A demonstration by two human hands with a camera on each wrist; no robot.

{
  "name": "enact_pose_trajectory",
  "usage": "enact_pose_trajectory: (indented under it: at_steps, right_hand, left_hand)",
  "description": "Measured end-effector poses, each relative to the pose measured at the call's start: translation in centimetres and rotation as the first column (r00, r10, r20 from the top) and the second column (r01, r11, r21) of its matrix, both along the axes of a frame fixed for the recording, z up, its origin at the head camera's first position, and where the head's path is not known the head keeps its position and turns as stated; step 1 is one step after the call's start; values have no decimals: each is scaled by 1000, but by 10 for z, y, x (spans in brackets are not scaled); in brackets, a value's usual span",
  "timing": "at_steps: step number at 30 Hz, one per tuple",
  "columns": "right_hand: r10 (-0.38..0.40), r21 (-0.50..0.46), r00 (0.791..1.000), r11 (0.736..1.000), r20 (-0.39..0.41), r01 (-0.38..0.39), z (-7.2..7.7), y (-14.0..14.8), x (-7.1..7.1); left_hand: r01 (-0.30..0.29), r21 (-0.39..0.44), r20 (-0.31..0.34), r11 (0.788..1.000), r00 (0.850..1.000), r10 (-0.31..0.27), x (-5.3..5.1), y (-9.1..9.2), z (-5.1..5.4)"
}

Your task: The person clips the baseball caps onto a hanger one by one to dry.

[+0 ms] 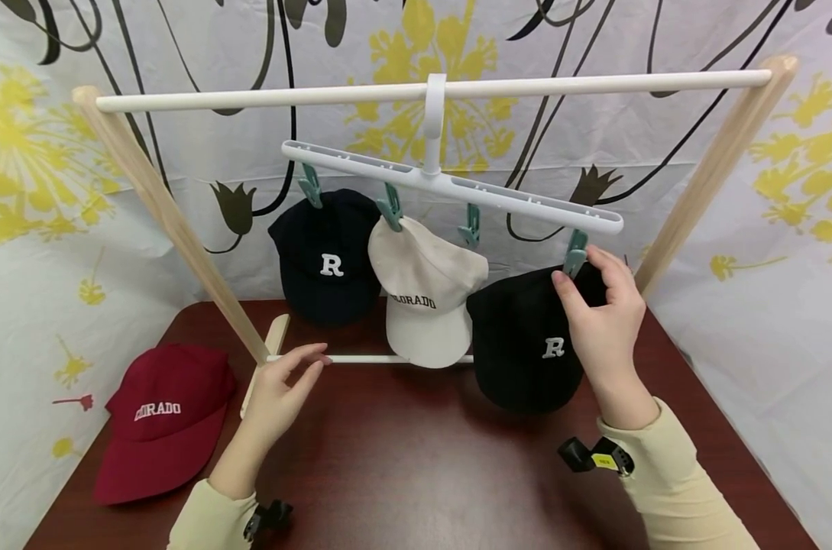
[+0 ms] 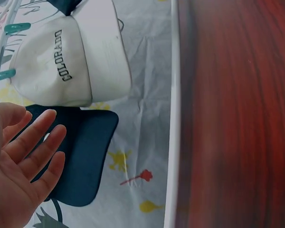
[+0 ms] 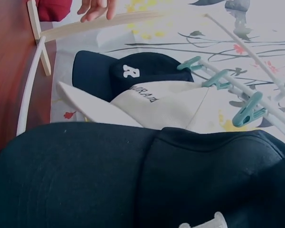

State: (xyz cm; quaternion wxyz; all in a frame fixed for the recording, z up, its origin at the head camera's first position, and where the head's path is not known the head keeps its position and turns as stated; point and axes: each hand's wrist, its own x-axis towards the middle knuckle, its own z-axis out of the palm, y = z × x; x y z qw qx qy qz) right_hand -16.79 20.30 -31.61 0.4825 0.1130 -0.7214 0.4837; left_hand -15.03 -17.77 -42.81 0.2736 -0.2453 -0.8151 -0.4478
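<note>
My right hand (image 1: 608,321) pinches the green clip (image 1: 576,256) at the right end of a white hanger (image 1: 546,205), thumb on one side and fingers on the other. A black cap (image 1: 519,336) with a white R hangs below that clip; it fills the front of the right wrist view. My left hand (image 1: 278,397) hovers with loose fingers near the rack's lower left, holding nothing. Two more caps hang from clips: a navy cap (image 1: 326,237) with an R and a cream COLORADO cap (image 1: 432,263). Between the cream and black caps, another green clip (image 1: 471,225) holds nothing.
The hanger hooks over the white top rail (image 1: 581,85) of a rack with wooden side posts (image 1: 175,221). On the dark red table (image 1: 402,458), a maroon COLORADO cap (image 1: 168,412) lies at the left. A patterned cloth (image 1: 44,267) hangs behind.
</note>
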Motion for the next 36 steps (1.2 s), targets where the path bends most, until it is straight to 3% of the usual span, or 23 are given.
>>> enact_pose_trajectory:
  at_steps: [11, 18, 23, 30, 36]
  right_hand:
    - [-30, 1, 999, 1000, 32, 30, -18, 19, -16]
    - [-19, 19, 1000, 1000, 5, 19, -5, 11, -2]
    - [-19, 2, 1000, 1000, 7, 19, 5, 3, 11]
    - [11, -33, 1000, 999, -3, -11, 5, 3, 15]
    - [26, -19, 998, 999, -54, -27, 7, 5, 17]
  left_hand:
    - [-91, -45, 27, 995, 995, 92, 10, -25, -6]
    - [-143, -66, 49, 988, 988, 146, 15, -41, -5]
    - [-163, -62, 31, 985, 986, 165, 20, -53, -5]
    - [-176, -84, -27, 981, 984, 174, 24, -69, -8]
    - [-222, -103, 11, 970, 975, 224, 30, -83, -9]
